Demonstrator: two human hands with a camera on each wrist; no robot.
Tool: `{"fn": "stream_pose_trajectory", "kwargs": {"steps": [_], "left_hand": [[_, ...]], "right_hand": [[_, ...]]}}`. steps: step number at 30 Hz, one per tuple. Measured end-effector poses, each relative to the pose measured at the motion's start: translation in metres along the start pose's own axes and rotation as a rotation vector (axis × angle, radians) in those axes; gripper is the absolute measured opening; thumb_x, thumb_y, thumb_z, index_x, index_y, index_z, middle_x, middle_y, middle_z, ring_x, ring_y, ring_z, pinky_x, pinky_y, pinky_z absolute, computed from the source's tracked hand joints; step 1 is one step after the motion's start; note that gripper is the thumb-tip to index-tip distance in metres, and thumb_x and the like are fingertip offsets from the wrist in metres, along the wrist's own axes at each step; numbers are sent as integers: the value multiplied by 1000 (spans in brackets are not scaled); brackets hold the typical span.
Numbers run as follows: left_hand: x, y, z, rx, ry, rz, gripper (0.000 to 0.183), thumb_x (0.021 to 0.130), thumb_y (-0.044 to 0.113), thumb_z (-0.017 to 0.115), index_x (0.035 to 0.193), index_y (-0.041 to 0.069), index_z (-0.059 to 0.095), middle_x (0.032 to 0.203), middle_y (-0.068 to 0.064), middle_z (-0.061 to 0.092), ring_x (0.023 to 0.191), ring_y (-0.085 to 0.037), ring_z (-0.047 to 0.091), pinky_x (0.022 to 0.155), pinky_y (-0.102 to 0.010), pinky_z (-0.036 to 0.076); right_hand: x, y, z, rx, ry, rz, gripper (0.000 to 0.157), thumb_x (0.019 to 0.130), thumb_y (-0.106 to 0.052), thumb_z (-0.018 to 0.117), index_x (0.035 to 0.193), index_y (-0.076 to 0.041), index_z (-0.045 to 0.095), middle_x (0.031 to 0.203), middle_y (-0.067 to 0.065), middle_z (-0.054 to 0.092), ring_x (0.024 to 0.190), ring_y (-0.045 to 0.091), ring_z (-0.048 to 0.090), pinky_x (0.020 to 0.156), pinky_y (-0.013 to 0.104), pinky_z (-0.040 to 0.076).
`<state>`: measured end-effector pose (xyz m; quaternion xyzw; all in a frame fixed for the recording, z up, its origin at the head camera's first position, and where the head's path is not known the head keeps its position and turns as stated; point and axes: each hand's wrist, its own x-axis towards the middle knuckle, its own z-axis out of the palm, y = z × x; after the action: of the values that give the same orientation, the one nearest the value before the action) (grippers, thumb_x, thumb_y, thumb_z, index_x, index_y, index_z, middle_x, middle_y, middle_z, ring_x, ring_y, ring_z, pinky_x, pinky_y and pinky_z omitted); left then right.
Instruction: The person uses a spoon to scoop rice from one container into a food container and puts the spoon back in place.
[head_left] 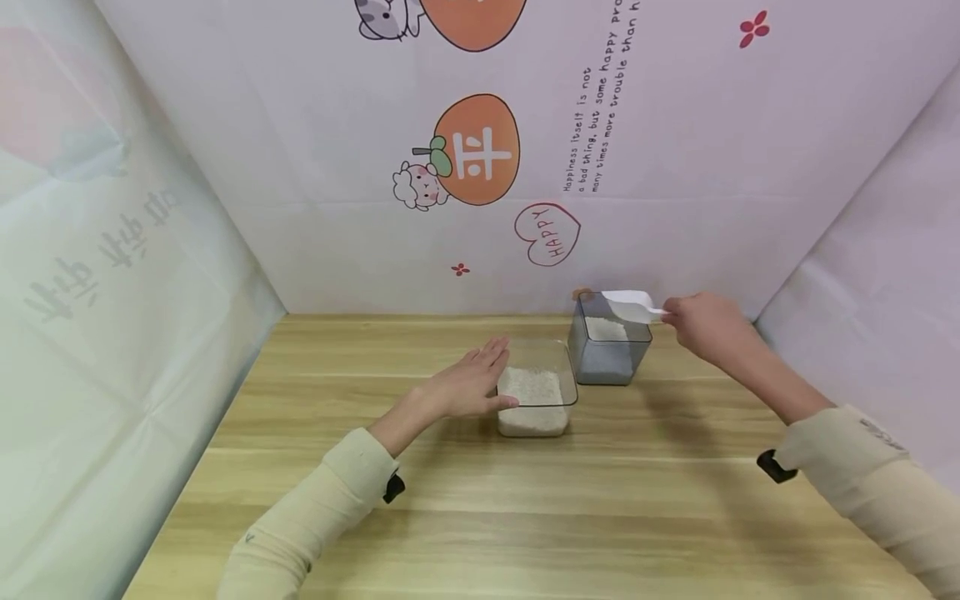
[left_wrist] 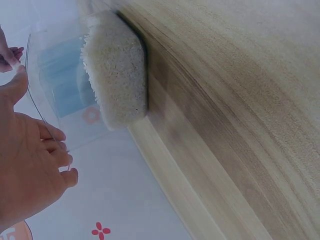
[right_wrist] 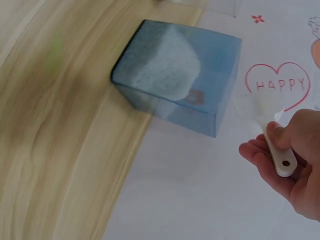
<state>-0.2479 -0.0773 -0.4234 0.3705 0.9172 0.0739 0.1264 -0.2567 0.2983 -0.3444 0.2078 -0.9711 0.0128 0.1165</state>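
A clear square container (head_left: pixel 538 417) of rice stands on the table. My left hand (head_left: pixel 468 385) holds its left side, thumb at the near rim and fingers at the far corner. In the left wrist view the bent fingers (left_wrist: pixel 59 155) overlap the rim, and the rice (left_wrist: pixel 117 72) lies at the bottom. My right hand (head_left: pixel 705 327) grips a white scoop (head_left: pixel 632 307) by its handle, over the rim of a taller grey-blue tinted container (head_left: pixel 609 362). White grain (right_wrist: pixel 167 62) is inside that container. Whether the scoop carries any grain I cannot tell.
The wood-grain table (head_left: pixel 525 517) meets a printed white sheet (head_left: pixel 360 242) directly behind the tinted container. More pale sheeting hangs at the left (head_left: pixel 97 333) and right sides. The two containers stand close together, the tinted one farther back and to the right.
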Motion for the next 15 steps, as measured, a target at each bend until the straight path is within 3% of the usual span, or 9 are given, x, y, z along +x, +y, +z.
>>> {"fn": "stream_pose_trajectory", "kwargs": {"steps": [3,8,15], "left_hand": [[1,0,0,6,6,5,91,100,61,41,159,0,8,168,-12,-8,157,-28,-2,127,-47,10],[1,0,1,16,12,10,91,100,62,40,159,0,9,168,-13,-7,157,-29,-2,127,-49,10],[3,-1,2,17,9,11,92,100,62,40,159,0,8,168,-12,-9,157,-26,-5,127,-47,9]], "right_hand": [[0,1,-3,96,40,7,17,93,-9,66,77,-6,69,62,0,64,53,16,54,51,35,42],[0,-12,-14,205,24,-1,18,96,-11,65,80,-8,72,65,-3,69,56,7,57,53,28,42],[5,-48,-24,152,-12,-118,18,93,-13,68,75,-11,70,61,-6,65,53,7,50,51,27,38]]}}
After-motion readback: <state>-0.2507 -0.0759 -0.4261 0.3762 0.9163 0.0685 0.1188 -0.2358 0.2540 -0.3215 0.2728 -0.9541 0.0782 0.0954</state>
